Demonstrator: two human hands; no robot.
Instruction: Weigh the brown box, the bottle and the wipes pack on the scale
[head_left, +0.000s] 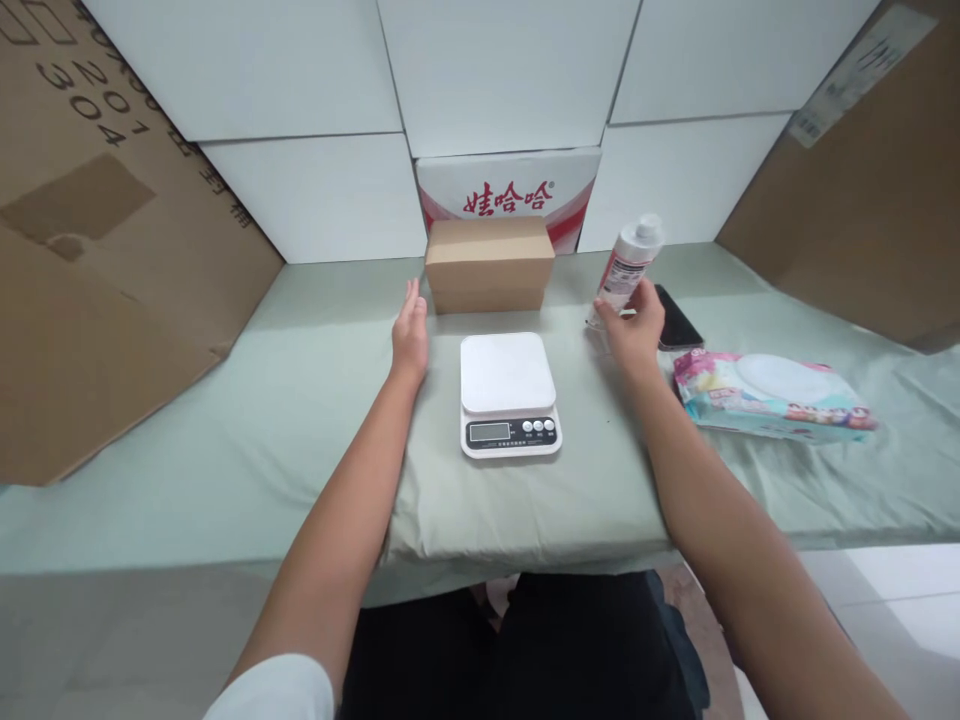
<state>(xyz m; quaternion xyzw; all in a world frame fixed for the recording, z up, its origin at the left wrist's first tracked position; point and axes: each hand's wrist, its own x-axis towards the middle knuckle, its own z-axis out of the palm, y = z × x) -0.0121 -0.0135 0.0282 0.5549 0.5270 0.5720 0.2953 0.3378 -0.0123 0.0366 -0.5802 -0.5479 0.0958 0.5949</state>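
I have the right hand [636,322] closed around a bottle [625,262], thumb on the near side, toward the back edge of the bench [322,410] and right of its middle. The bottle leans, its white cap up and to the right; I cannot tell from here whether its base touches the cloth.

The left hand [409,335] is released and holds nothing: I see it on edge, fingers together and pointing to the back edge, just beside the left end of a brown cardboard box [487,265]. Whether the fingertips touch that box, I cannot make out.

Between my two forearms a white kitchen scale [508,378] sits near the middle of the bench, its display [490,432] and buttons turned to the front edge. The brown box is behind it, close to the back edge, before a white carton [510,190] with red lettering.

Right of the right hand I find a dark phone [679,325] lying flat, then a pack of wipes [772,395] nearer the front edge. Large cardboard panels flank the back left corner [112,290] and back right corner [862,200].
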